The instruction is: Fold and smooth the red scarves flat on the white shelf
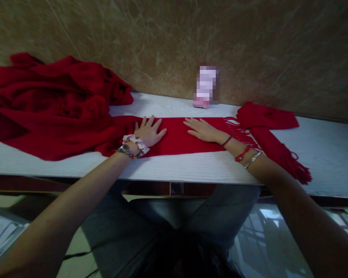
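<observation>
A red fringed scarf lies flat across the middle of the white table, its fringe pointing right. My left hand rests palm down on its left part with fingers spread. Farther right, my right hand lies flat on the same scarf, close to the fringe, fingers stretched out. Toward the left the cloth runs into a loose, rumpled red heap. Beyond my right hand lies another red scarf, folded or knotted, with its fringed end hanging toward the table's front edge.
A phone-like object, blurred out, leans against the brown marbled wall behind the white table. The table is narrow, and its front edge is just above my legs. Papers show at the lower left.
</observation>
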A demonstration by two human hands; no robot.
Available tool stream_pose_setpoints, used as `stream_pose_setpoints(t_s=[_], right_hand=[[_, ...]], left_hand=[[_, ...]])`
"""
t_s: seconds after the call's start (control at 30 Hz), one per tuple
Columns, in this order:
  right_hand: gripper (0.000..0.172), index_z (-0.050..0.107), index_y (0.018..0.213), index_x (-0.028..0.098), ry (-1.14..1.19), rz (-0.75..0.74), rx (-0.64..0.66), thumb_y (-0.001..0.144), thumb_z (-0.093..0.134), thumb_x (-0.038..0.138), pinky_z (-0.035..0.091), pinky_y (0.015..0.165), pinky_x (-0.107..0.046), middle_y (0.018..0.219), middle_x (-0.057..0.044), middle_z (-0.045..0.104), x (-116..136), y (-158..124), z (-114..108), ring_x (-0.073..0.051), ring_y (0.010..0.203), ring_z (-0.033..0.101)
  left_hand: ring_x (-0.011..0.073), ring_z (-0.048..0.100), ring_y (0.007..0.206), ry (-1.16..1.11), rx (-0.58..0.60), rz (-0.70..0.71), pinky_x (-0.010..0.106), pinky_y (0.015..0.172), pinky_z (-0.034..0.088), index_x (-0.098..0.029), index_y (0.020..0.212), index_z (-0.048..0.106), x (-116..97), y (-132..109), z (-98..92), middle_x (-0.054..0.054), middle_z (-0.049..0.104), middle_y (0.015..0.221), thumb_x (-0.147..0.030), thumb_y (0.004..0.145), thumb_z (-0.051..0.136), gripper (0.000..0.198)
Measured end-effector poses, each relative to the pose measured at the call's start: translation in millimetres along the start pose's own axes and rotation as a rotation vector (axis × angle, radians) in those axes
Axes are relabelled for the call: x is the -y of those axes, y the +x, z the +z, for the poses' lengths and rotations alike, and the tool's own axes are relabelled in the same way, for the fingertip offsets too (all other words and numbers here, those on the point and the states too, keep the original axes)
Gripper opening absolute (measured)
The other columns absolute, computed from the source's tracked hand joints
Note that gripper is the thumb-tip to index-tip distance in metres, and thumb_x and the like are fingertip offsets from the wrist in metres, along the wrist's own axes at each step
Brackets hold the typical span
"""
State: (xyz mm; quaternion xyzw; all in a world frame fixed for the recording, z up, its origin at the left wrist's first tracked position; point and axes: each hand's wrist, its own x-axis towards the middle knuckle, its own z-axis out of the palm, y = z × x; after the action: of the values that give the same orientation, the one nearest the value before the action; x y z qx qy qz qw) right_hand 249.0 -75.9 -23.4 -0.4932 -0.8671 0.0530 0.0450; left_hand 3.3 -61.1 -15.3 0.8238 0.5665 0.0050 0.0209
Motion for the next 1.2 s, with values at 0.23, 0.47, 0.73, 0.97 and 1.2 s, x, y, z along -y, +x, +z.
stream_pose_setpoints(t_s=[0.23, 0.47, 0.73, 0.97, 1.2], right_hand=[[0.058, 0.031, 0.139, 0.009, -0.067, 0.336, -0.043, 0.091, 0.025, 0.041, 0.025, 0.108, -0.05, 0.146, -0.015, 0.029, -54, -39, -5, -0.028, 0.134, 0.026], [0.064, 0.024, 0.142, 0.016, 0.012, 0.072, -0.171, 0.089, 0.03, 0.051, 0.021, 0.109, -0.049, 0.15, -0.011, 0.02, 15, -22, -8, -0.025, 0.137, 0.017], [0.057, 0.029, 0.141, 0.017, -0.029, 0.061, -0.029, 0.091, 0.025, 0.046, 0.02, 0.109, -0.049, 0.147, -0.009, 0.027, 22, -36, 5, -0.023, 0.136, 0.022], [0.059, 0.036, 0.137, 0.012, -0.09, 0.345, -0.17, 0.091, 0.02, 0.046, 0.027, 0.106, -0.054, 0.142, -0.015, 0.036, -55, -90, 4, -0.028, 0.133, 0.029], [0.062, 0.029, 0.14, 0.016, -0.017, 0.077, -0.154, 0.09, 0.027, 0.051, 0.022, 0.11, -0.048, 0.148, -0.011, 0.024, 15, -50, -1, -0.023, 0.137, 0.018]], left_hand=[[0.0319, 0.017, 0.136, -0.004, -0.041, 0.039, 0.054, 0.104, 0.024, -0.021, 0.14, 0.03, 3, 0, 2.3, 0.01, 0.018, 0.149, -0.046, 0.092, 0.024, 0.055], [0.0286, 0.018, 0.136, 0.025, -0.031, 0.276, 0.051, 0.106, 0.022, -0.028, 0.14, 0.029, 3, 4, 5.7, 0.005, 0.02, 0.149, -0.044, 0.094, 0.024, 0.049], [0.0274, 0.019, 0.136, 0.023, 0.002, 0.24, 0.05, 0.106, 0.022, -0.027, 0.141, 0.028, 3, 5, 5.2, 0.005, 0.021, 0.149, -0.045, 0.094, 0.023, 0.051], [0.031, 0.019, 0.135, -0.036, -0.038, 0.008, 0.052, 0.104, 0.025, -0.025, 0.14, 0.03, 6, 5, 6.3, 0.005, 0.021, 0.149, -0.048, 0.091, 0.021, 0.054], [0.03, 0.017, 0.136, -0.024, -0.031, 0.033, 0.051, 0.105, 0.024, -0.023, 0.14, 0.03, 5, 4, 5.0, 0.007, 0.02, 0.149, -0.045, 0.092, 0.022, 0.053]])
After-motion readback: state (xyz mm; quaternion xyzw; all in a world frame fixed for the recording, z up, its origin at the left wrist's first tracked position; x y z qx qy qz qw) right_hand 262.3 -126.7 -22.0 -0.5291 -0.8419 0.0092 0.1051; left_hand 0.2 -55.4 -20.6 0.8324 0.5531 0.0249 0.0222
